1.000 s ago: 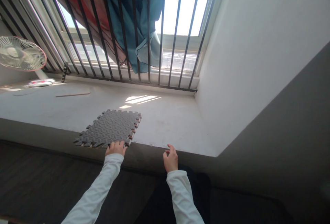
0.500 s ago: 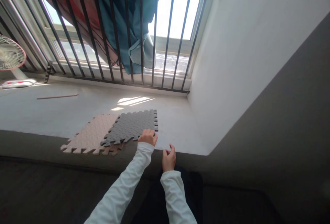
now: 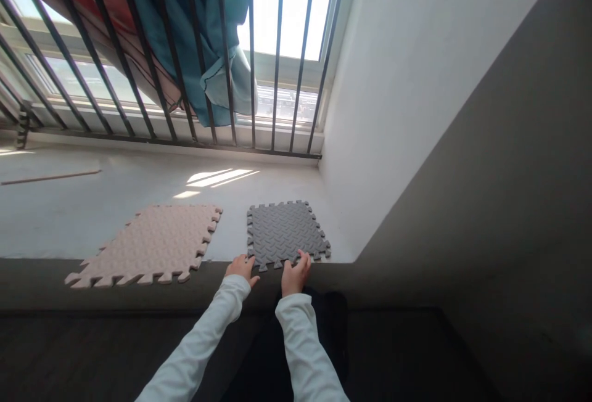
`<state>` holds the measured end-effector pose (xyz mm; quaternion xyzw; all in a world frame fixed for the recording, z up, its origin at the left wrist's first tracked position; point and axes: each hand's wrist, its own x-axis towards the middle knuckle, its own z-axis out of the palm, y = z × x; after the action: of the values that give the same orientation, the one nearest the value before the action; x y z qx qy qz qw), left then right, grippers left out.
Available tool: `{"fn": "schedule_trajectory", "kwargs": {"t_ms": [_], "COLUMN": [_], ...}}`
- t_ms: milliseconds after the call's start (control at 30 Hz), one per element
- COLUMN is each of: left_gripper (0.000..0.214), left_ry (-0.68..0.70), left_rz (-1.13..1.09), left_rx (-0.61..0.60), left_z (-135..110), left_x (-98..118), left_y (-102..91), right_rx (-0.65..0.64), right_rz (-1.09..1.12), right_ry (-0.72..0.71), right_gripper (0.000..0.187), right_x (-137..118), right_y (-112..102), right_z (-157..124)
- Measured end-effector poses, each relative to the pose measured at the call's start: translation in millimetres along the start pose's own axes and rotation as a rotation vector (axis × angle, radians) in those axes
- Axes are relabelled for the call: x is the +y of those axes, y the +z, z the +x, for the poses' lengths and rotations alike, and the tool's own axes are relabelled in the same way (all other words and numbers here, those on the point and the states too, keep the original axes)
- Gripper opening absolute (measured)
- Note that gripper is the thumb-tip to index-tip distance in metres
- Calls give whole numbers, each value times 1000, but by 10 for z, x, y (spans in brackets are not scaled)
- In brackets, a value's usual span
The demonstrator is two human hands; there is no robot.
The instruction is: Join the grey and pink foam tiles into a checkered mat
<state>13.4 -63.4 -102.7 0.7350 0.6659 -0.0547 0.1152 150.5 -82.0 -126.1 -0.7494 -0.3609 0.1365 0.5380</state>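
Observation:
A grey foam mat tile with jigsaw edges lies on the white ledge, its near edge reaching past the ledge's front. At its near left corner is my left hand, fingertips touching the corner and thumb spread away. My right hand has its thumb and fingers curled on the near edge, right of the middle. To the left rests a pinkish-beige foam mat tile, apart from the grey one and also overhanging the front edge. Neither hand touches it.
Dark metal bars stand along the back of the ledge, before a window and a red and blue curtain. A white wall closes the right end. A thin brown stick lies far left.
The grey tile has moved right, off the pinkish tile, and turned to lie separately. My right hand now touches its near edge. The view has shifted right; the fan is out of sight.

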Motion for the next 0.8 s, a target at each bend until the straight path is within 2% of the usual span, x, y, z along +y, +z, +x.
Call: {"fn": "schedule_trajectory", "kwargs": {"t_ms": [133, 267, 533, 800], "left_gripper": [44, 30, 35, 36], "left_ry": [-3, 35, 161, 357], "left_rz": [34, 61, 46, -75], "left_rx": [29, 93, 117, 249], "left_z": [-7, 65, 245, 299], "left_x": [70, 101, 30, -126], "left_y": [162, 227, 310, 437], "right_rx": [-69, -72, -69, -45], "right_rz": [-21, -39, -44, -49], "right_ry": [-14, -13, 0, -22], "right_gripper": [41, 41, 41, 39], "right_x": [-40, -54, -8, -24], "right_y": [36, 2, 17, 53], "right_z": [-64, -78, -82, -118]}}
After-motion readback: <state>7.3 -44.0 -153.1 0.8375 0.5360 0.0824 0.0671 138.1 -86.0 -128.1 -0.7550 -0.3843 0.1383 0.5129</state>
